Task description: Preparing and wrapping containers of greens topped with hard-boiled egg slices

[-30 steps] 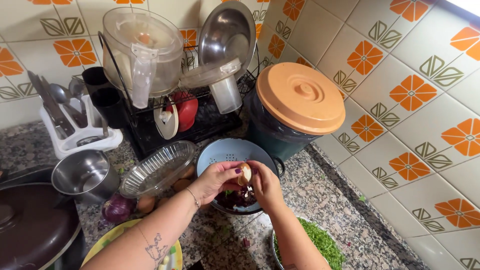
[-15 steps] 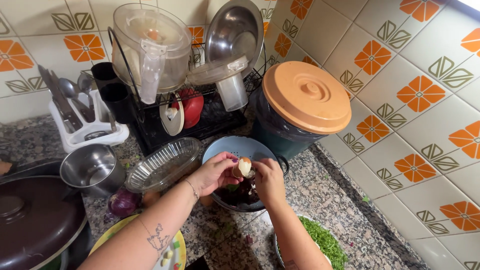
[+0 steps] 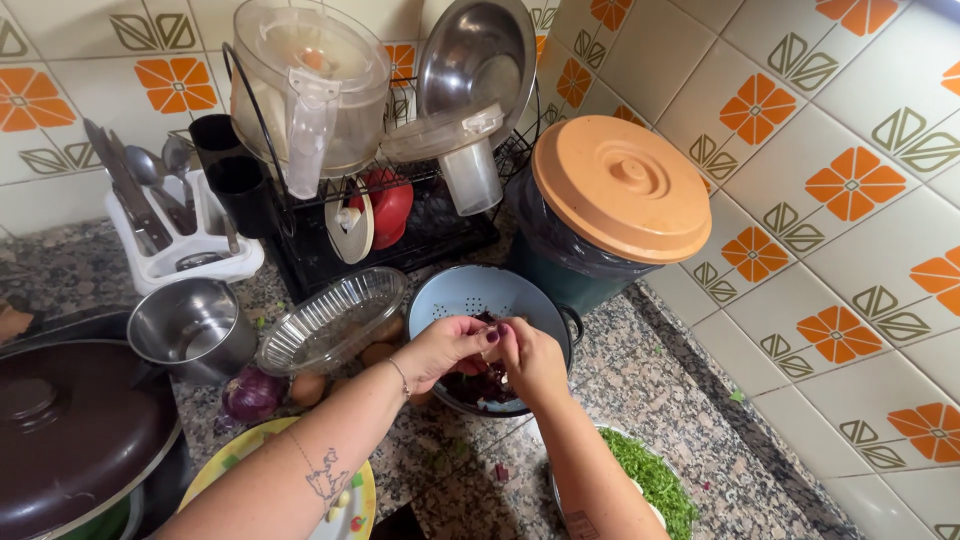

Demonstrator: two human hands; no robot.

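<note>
One plate and one bowl of greens lie nearest. Two hands, left and right, pinch together over one blue colander holding dark red peels. Behind stands one lidded bin.

Colander at frame centre, both hands over it. Lidded bin to its upper right, dish rack behind, glass dish just left, steel pot further left, pan at lower left.

Bare table open right of the blue colander, lidded bin and dish rack blocking behind, glass dish crowding left
</note>
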